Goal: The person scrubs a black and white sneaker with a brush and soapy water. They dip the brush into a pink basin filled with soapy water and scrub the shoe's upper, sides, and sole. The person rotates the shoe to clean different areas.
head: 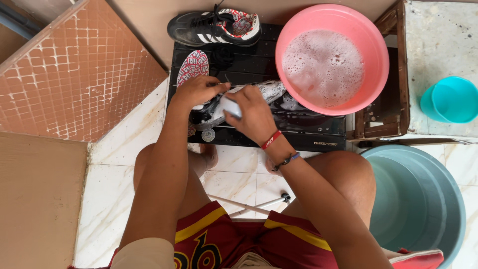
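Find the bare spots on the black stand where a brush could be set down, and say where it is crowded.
Free: the black stand's front strip below the pink basin, right of the right hand. Crowded: the left half, with the dry shoe, insole, soapy shoe and left hand.

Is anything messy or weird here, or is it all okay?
Nothing looks broken or spilled. The left hand steadies a soapy shoe while the right hand rubs it with a small white thing. One loose insole lies out of its shoe on the black table, beside the pink basin of suds.
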